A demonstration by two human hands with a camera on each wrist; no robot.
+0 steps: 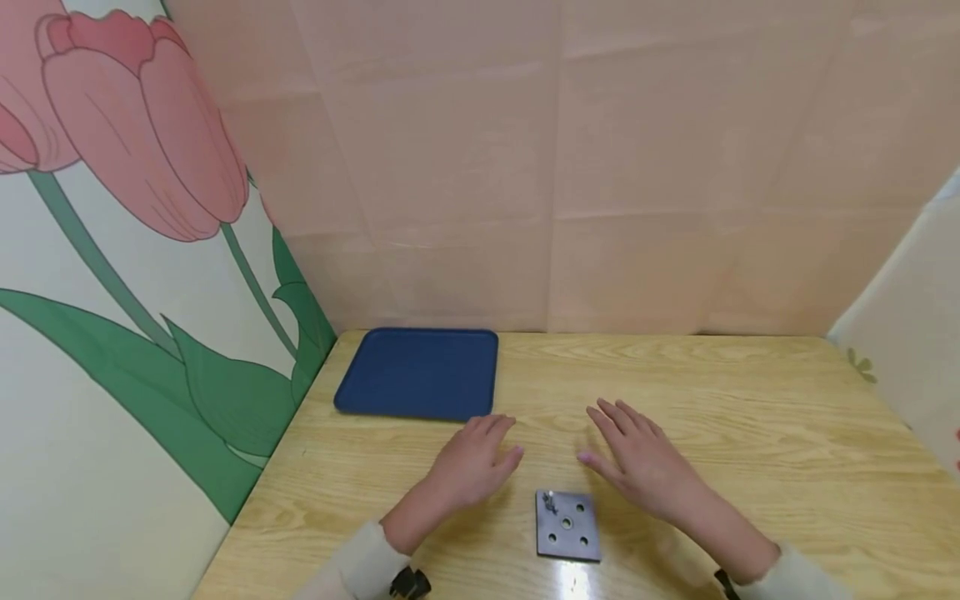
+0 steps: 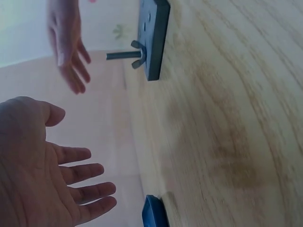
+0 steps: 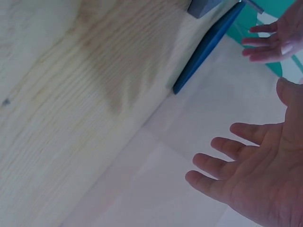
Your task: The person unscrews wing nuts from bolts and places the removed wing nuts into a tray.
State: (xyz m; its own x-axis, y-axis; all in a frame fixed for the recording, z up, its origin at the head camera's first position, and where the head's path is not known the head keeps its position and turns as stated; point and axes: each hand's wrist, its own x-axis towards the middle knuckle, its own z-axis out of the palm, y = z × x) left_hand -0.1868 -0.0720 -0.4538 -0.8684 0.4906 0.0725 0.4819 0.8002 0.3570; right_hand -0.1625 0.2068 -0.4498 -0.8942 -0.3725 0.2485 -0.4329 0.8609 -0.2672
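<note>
Both hands up over the desk, and nothing in either of them! The left hand hangs raised with its fingers loosely extended, near the close right corner of the tray. Across from it the right hand mirrors the pose, fingers long and a little spread, gripping nothing.

Between and just below them sits the plate, flat on the desk, nearer the person than the tray. A bolt stands upright out of its far left corner, a wing nut down at the plate's face.

The step? It reads as a pause with hands off the plate: no contact anywhere. Any work on that wing nut would, I reckon, call for one hand steadying the plate while the other pinches the wings.

Now the count: one plate, one bolt, one wing nut, one tray, two hands. Four bare holes show in the plate, and the bolt takes a fifth spot. The tray carries nothing.
</note>
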